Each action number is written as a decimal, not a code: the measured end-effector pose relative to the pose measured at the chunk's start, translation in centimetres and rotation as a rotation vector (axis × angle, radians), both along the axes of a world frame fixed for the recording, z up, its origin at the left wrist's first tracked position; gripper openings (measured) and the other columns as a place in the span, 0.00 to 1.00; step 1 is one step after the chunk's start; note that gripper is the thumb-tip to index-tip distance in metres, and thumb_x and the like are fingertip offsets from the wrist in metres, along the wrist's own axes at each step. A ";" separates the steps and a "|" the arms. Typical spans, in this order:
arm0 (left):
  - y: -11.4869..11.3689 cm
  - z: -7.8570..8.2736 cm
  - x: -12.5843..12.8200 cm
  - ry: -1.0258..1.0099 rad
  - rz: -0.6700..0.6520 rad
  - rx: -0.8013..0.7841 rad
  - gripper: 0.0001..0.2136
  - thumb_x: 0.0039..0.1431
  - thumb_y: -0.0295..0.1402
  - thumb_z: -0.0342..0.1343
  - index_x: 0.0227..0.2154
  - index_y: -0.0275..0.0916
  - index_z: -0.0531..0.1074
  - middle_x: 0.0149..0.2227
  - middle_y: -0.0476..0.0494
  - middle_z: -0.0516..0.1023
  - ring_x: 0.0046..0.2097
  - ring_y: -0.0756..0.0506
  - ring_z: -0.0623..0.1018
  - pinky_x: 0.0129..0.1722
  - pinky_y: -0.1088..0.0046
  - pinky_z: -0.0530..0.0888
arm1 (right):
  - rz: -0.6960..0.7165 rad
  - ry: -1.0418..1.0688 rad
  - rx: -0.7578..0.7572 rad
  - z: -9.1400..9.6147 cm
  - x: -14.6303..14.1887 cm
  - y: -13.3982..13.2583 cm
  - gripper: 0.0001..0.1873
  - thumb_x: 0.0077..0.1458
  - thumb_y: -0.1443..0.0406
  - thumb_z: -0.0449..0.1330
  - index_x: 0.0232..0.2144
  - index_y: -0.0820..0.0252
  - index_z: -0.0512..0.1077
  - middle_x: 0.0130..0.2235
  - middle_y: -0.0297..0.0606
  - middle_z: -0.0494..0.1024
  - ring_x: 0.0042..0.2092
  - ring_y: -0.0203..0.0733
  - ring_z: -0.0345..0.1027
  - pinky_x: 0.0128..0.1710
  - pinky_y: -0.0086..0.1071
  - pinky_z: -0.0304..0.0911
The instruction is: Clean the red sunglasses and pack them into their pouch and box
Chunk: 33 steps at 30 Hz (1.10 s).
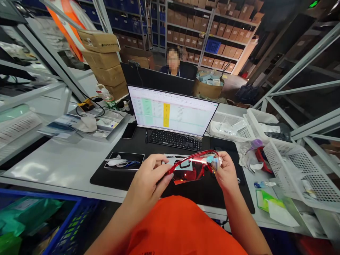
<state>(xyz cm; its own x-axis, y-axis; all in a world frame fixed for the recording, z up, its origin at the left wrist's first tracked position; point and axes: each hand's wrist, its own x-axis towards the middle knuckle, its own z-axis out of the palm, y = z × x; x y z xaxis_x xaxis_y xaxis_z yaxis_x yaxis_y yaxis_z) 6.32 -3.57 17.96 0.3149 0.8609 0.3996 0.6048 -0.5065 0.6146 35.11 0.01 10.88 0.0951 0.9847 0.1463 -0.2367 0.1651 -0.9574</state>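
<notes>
A pair of red-framed sport glasses with a tinted red lens is held over the black desk mat. My left hand is closed on the left end of the frame. My right hand pinches the right end, where a small iridescent piece shows. Below the glasses on the mat lies a pale card or packet, partly hidden. A black pouch with a picture of glasses lies left of my hands.
A monitor showing a spreadsheet and a keyboard stand behind the mat. White baskets with small goods sit at right, a blue crate at lower left, a tray of items at left. Another person sits behind a second monitor.
</notes>
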 end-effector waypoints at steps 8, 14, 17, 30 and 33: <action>0.7 -2.7 -1.0 -0.381 -0.556 -0.514 0.26 0.66 0.57 0.43 0.31 0.38 0.69 0.30 0.49 0.70 0.31 0.50 0.68 0.32 0.75 0.65 | 0.039 -0.130 -0.080 -0.3 -0.9 -0.5 0.16 0.50 0.58 0.72 0.36 0.55 0.71 0.30 0.31 0.77 0.30 0.34 0.69 0.32 0.27 0.64; 0.5 -4.1 -1.5 -0.498 -0.530 -0.582 0.25 0.67 0.54 0.44 0.25 0.38 0.64 0.27 0.50 0.64 0.29 0.51 0.65 0.29 0.74 0.60 | 0.068 -0.320 -0.142 0.1 1.5 -0.5 0.18 0.46 0.56 0.73 0.37 0.57 0.76 0.37 0.38 0.83 0.37 0.41 0.76 0.38 0.33 0.71; 0.8 -4.0 -1.9 -0.409 -0.544 -0.516 0.23 0.68 0.51 0.45 0.24 0.38 0.62 0.27 0.51 0.61 0.31 0.50 0.63 0.31 0.74 0.59 | -0.004 -0.403 -0.045 2.3 3.7 0.1 0.15 0.51 0.57 0.71 0.41 0.55 0.78 0.46 0.40 0.83 0.45 0.44 0.77 0.46 0.37 0.71; 1.3 -3.6 -1.5 -0.183 -0.564 -0.414 0.22 0.71 0.47 0.42 0.24 0.39 0.59 0.26 0.51 0.61 0.32 0.49 0.62 0.34 0.72 0.58 | 0.816 -1.079 0.690 11.1 -4.3 1.6 0.18 0.67 0.66 0.56 0.57 0.50 0.70 0.54 0.37 0.79 0.58 0.39 0.68 0.65 0.43 0.52; 1.3 -3.9 -1.4 -0.145 -0.582 -0.404 0.22 0.71 0.47 0.41 0.25 0.39 0.63 0.26 0.51 0.64 0.33 0.48 0.62 0.34 0.71 0.58 | 0.997 -1.051 0.504 10.6 -5.4 1.0 0.21 0.68 0.65 0.55 0.61 0.47 0.67 0.48 0.32 0.82 0.48 0.35 0.73 0.67 0.42 0.45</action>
<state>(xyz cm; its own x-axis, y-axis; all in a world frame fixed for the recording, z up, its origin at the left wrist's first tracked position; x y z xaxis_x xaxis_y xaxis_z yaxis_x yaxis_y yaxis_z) 4.91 -2.29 14.05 0.7354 0.6589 0.1585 0.2038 -0.4380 0.8755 29.74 0.98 21.49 -0.9097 0.4120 0.0509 0.2821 0.7035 -0.6523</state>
